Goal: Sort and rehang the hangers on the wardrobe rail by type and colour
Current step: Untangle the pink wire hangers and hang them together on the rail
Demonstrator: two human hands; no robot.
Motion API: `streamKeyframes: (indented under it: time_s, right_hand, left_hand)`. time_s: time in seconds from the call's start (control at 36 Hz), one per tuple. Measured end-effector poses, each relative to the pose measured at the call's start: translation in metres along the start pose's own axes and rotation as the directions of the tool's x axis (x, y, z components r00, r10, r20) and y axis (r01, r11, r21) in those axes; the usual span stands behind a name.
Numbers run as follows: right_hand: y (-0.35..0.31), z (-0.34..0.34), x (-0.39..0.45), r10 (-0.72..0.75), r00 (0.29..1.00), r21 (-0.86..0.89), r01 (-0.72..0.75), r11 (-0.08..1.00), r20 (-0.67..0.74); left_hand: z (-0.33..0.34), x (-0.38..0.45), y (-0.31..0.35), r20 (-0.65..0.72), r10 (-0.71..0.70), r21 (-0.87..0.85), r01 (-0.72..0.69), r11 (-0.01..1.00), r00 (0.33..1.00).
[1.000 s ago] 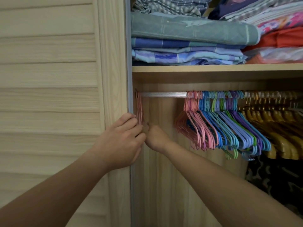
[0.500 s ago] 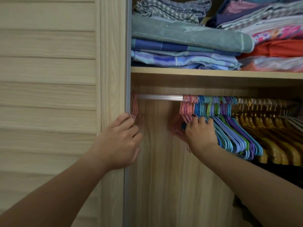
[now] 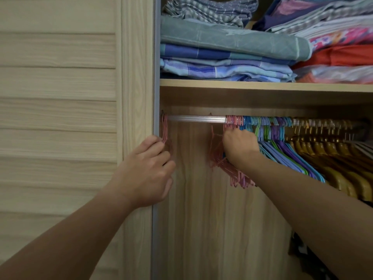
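Landmark: wardrobe rail [image 3: 196,118], running left-right under the shelf [image 3: 262,85].

Pink hangers sit in two lots. A small sorted group [image 3: 165,129] hangs at the rail's far left end, against the door frame [image 3: 137,98]. The main pink bunch [image 3: 232,126] hangs right of a bare stretch of rail, at the left edge of the packed blue/green/purple hangers [image 3: 282,146]; gold hangers [image 3: 333,158] lie further right along the rail.

Left hand [image 3: 147,172]: just below the rail's left end, fingers curled at the lower part of the sorted pinks. Contact looks likely, but whether it actually grips them cannot be told.

Right hand [image 3: 240,146]: below the rail at the main pink bunch, fingers curled into the necks; reads as clamped on one or more pinks, count not resolvable.

Key relation: the travel axis is the rail's own long axis, leftward across the bare stretch. Right hand is the nearer one to the unsorted pinks; left hand waits at the destination. Hooks straddle the rail, so judgement: slide along it, or lift clear first, then carry left.
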State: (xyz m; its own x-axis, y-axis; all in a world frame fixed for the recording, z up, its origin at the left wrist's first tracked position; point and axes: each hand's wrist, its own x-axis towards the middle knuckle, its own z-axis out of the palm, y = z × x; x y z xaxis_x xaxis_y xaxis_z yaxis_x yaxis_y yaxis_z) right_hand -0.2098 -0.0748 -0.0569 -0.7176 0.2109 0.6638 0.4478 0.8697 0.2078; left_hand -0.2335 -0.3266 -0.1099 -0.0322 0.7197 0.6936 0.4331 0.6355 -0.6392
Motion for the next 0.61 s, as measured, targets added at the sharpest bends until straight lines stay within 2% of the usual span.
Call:
streamKeyframes:
  time_s: [0.17, 0.31, 0.39, 0.44, 0.47, 0.5, 0.56, 0.58, 0.61]
  right_hand:
    - [-0.015, -0.002, -0.001, -0.031, 0.998, 0.158, 0.021, 0.987, 0.059]
    - [-0.020, 0.001, -0.026, 0.010, 0.999, 0.311, -0.024, 0.950, 0.048]
    - [-0.015, 0.005, -0.048, 0.046, 0.998, 0.419, -0.061, 0.906, 0.046]
    - [-0.008, 0.007, -0.067, 0.058, 0.997, 0.474, -0.073, 0.877, 0.045]
    - [-0.003, 0.009, -0.076, 0.054, 0.998, 0.511, -0.069, 0.857, 0.043]
    - [0.002, 0.010, -0.085, 0.044, 0.998, 0.555, -0.062, 0.830, 0.046]
    - [0.014, 0.007, -0.102, 0.039, 0.996, 0.672, -0.086, 0.736, 0.084]
    - [0.017, 0.005, -0.106, 0.038, 0.991, 0.742, -0.122, 0.660, 0.129]
    - [0.025, 0.002, -0.113, 0.028, 0.981, 0.791, -0.170, 0.588, 0.190]
  left_hand:
    - [0.003, -0.003, 0.002, 0.002, -0.014, 0.013, 0.014, 1.000, 1.000]
    - [-0.006, -0.002, 0.020, 0.076, -0.110, 0.026, 0.108, 0.994, 0.991]
    - [-0.004, -0.014, 0.061, 0.151, -0.192, -0.131, 0.212, 0.969, 0.970]
    - [0.003, -0.033, 0.101, 0.299, -0.243, -0.302, 0.333, 0.893, 0.923]
    - [0.007, -0.044, 0.121, 0.425, -0.275, -0.371, 0.443, 0.817, 0.863]
    - [0.015, -0.055, 0.140, 0.566, -0.298, -0.415, 0.579, 0.702, 0.768]
    - [0.038, -0.073, 0.168, 0.800, -0.316, -0.393, 0.843, 0.368, 0.511]
    - [0.052, -0.082, 0.171, 0.880, -0.302, -0.320, 0.927, 0.194, 0.367]
    - [0.060, -0.085, 0.178, 0.926, -0.278, -0.255, 0.966, 0.039, 0.255]
